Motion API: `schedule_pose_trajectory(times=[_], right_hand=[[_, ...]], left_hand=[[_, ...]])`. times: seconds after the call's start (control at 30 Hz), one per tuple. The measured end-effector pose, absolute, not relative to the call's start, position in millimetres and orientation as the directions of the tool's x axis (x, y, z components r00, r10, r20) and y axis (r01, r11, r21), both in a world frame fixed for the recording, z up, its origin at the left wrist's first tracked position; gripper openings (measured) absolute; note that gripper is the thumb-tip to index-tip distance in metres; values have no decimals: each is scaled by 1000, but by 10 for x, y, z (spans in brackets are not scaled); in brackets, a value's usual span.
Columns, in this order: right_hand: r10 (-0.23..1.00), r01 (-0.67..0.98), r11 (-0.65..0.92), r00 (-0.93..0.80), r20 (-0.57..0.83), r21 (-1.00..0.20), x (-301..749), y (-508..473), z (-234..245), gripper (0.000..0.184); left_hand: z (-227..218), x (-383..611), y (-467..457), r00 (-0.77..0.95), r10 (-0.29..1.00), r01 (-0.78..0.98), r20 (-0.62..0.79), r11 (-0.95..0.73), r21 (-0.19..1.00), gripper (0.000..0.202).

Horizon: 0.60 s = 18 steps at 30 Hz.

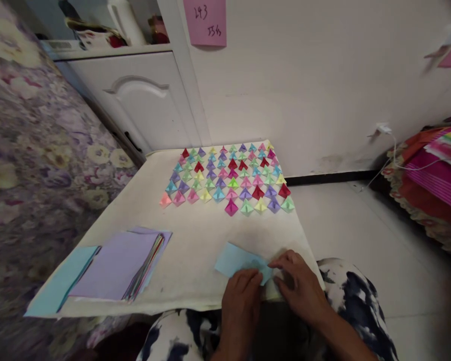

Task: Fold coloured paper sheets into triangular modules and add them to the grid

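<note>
A light blue sheet of paper [232, 257], longer than it is wide, lies near the front edge of the table. My left hand [242, 293] presses its bent fingers onto the paper's lower side and holds it against the tabletop. At the paper's right end, my right hand [299, 282] has thumb and index finger around the edge, with the other fingers curled. Beyond both hands, rows of small folded paper pieces [232, 183] in many colours cover the far part of the table.
To the left lie a stack of purple paper [116, 265] and light blue sheets [65, 276]. The cream-covered table [195, 250] meets a white cabinet [135, 100] and wall. A floral curtain [41, 150] hangs at left; a bed with pink cloth [439, 170] stands at right.
</note>
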State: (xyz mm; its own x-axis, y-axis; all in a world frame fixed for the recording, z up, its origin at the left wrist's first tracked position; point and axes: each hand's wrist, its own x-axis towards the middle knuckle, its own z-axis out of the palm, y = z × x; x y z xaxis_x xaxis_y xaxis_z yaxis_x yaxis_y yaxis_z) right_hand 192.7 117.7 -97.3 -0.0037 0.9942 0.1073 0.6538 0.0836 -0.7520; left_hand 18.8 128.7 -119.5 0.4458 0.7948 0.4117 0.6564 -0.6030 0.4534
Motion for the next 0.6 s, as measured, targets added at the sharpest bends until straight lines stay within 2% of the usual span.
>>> schedule_pose_trajectory(times=[0.2, 0.37, 0.6], right_hand=[[1000, 734, 25, -10, 25, -679, 1901, 1241, -918, 16], [999, 744, -16, -10, -35, -668, 1923, 1287, -924, 14], [997, 750, -32, -18, -69, -661, 1953, 1365, -921, 10]], left_hand=[[-1169, 211, 1279, 393, 854, 654, 340, -520, 550, 25], [-1034, 243, 1317, 296, 926, 688, 235, -377, 621, 18], [-949, 236, 1383, 229, 961, 737, 156, -276, 617, 19]])
